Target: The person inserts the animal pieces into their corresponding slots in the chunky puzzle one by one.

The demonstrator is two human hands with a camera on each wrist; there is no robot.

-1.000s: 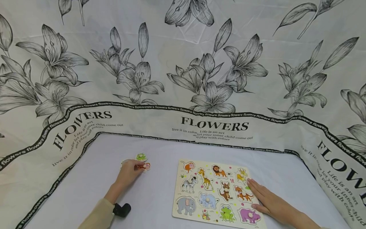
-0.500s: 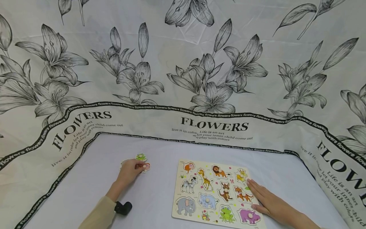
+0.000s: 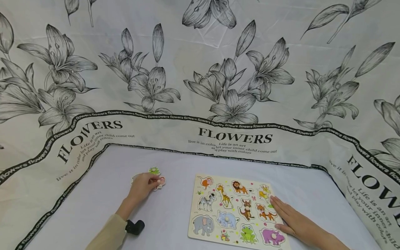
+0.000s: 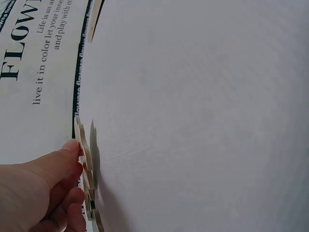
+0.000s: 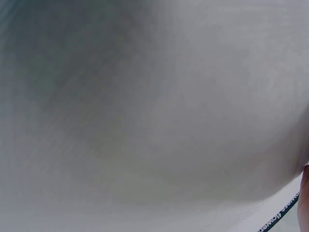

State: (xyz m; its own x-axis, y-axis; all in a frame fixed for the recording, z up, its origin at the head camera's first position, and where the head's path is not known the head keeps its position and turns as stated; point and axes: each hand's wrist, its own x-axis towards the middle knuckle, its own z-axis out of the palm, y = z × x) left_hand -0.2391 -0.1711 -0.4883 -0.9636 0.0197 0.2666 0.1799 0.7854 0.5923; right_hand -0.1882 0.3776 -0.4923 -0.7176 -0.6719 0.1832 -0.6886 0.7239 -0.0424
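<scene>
In the head view my left hand [image 3: 142, 189] pinches a wooden monkey puzzle piece [image 3: 161, 182] between thumb and fingers. Seen edge-on in the left wrist view, that thin piece [image 4: 84, 159] stands close over the white tabletop, its shadow beside it. Just beyond the fingers lies a frog piece [image 3: 154, 170]. A pale edge of another piece shows at the back of the hand, mostly hidden. My right hand [image 3: 297, 220] rests with straight fingers on the right edge of the animal puzzle board [image 3: 195, 208], and only a sliver of a finger [image 5: 303, 200] appears in the right wrist view.
Animal pictures and pieces fill the board, among them a purple hippo piece [image 3: 272, 236] with a round knob. A black wrist camera [image 3: 135, 227] sits on the left wrist. White cloth [image 3: 168, 222] covers the table, and a flower-printed curtain [image 3: 175, 133] borders its back and sides.
The monkey piece has tilted a little in my left hand, and more of its lower edge shows. My right hand and the board stay where they were.
</scene>
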